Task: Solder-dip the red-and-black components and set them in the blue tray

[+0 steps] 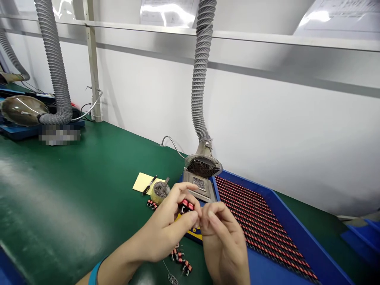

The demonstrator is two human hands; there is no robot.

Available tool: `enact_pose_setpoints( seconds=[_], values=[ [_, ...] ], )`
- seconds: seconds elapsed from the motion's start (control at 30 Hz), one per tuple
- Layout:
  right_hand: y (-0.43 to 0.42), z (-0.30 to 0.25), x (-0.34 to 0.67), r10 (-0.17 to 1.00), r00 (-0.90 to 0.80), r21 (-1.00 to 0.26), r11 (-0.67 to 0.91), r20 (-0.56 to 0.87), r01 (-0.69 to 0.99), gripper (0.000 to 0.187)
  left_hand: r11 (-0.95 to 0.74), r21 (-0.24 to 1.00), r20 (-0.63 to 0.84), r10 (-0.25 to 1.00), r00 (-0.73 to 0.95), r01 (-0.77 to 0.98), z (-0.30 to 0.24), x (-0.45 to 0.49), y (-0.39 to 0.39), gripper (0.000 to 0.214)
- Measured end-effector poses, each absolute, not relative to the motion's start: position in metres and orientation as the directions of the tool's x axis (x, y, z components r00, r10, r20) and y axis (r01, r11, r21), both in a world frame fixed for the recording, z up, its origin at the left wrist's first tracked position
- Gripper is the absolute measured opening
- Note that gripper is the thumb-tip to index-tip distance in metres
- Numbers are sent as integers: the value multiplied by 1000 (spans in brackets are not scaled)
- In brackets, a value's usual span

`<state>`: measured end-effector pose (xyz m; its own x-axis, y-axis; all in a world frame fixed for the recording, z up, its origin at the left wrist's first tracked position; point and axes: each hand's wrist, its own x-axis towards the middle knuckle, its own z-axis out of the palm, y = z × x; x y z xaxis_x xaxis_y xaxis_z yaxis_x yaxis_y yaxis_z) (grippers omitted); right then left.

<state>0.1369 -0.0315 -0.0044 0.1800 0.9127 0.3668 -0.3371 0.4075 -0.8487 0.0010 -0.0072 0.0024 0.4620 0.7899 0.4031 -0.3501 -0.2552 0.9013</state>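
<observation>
You were working at a green bench mat (74, 190) set against a white wall. A grey corrugated extraction hose (202, 71) dropped to a fume hood with a spiral grille (203, 167) at the back of the mat, and a second hose (55, 67) ran down to a similar unit at the far left. A blue tray (297, 233) lay to the right of your hands, holding dense rows of small red-and-black parts (258, 221). A metal stand (199, 184) sat directly below the fume hood, at the tray's near corner.

To the left of the stand were a yellow note pad (144, 183), a black pen (149, 185) lying on it, and a round tin of small dark pieces (160, 192). Loose red-and-black parts lay on the mat beside the tin (152, 204) and in a small group below your hands (179, 256).

Your left hand (166, 223), with a teal wristband (94, 275) on that wrist, and your right hand (222, 241) were both closed in a pinch, close together above the mat and just in front of the stand. A red-and-black component (187, 205) sat directly behind the left fingers, within their curl. Whether it was gripped could not be confirmed. The item between your fingertips was hidden or too small to identify.
</observation>
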Motion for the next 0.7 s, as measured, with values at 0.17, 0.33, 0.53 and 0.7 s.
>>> enact_pose_setpoints(
  seconds=[0.17, 0.33, 0.53, 0.7],
  values=[
    [-30, -16, 127, 988, 7, -840, 135, 155, -526, 22, -261, 906, 391, 816, 425, -332, 0, 6, -6, 38],
    [-25, -24, 128, 990, 48, -831, 139, 134, -538, 18, -178, 917, 309, 884, 351, -357, 5, 6, 2, 22],
    [-21, -28, 125, 985, 41, -852, 166, 168, -496, 12, -66, 874, 198, 953, 230, -481, 6, 6, 8, 6],
    [-21, -30, 128, 986, -22, -898, 143, 167, -417, 10, -130, 823, 203, 977, 73, -553, 9, -2, 11, 14]
  ],
)
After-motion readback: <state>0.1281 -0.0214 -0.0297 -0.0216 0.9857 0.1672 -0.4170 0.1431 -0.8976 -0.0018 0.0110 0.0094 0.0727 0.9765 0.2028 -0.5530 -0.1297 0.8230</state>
